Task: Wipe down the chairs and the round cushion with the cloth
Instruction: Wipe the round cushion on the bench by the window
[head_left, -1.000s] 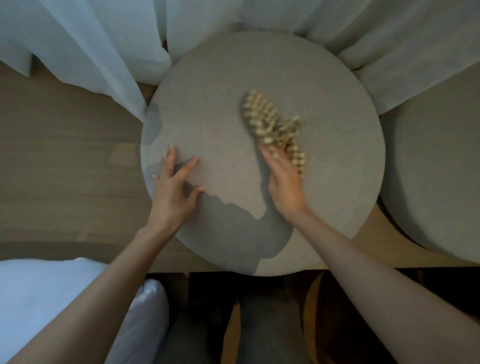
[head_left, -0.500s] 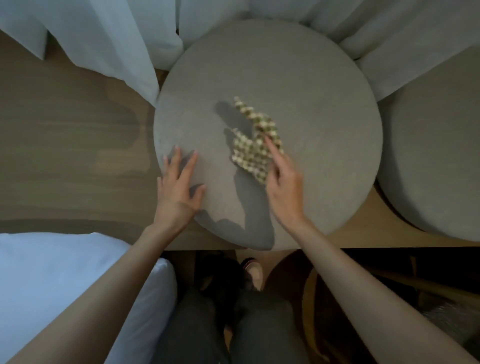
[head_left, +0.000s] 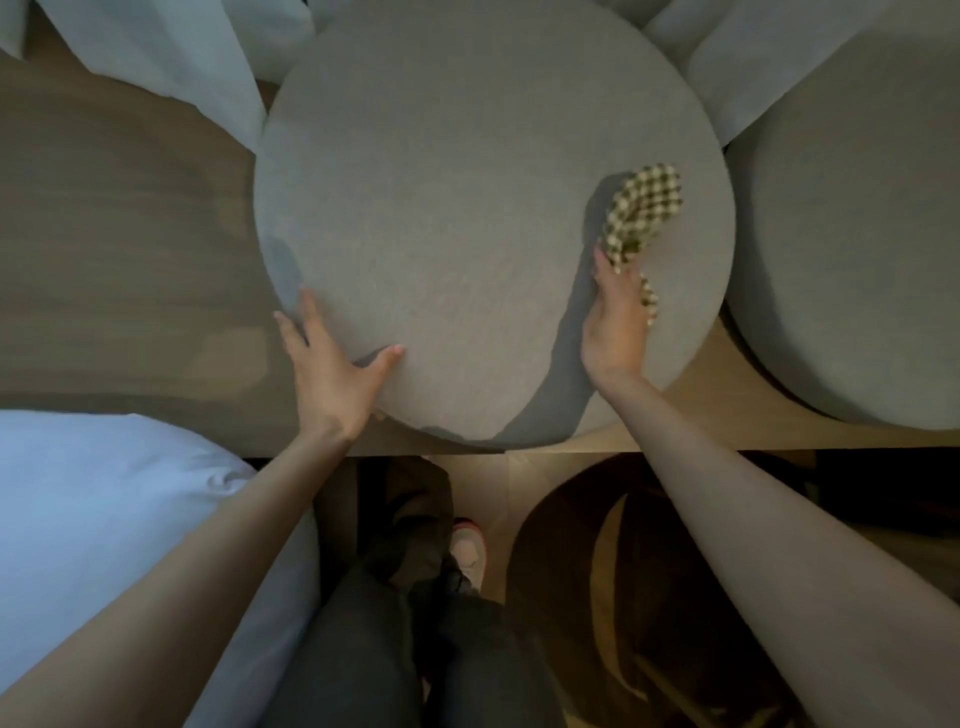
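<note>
Clamped on the checked cloth, the right grip presses it onto the right side of the round cushion; the left grip, fingers spread apart, rests flat on its near-left edge.

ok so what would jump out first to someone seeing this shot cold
The big grey round cushion fills the middle of the view. On its right side a checked cloth stands out against the plain fabric, held by the right hand, while the left hand lies spread flat on the cushion's near left edge. Behind it, white curtains hang along the top.
</note>
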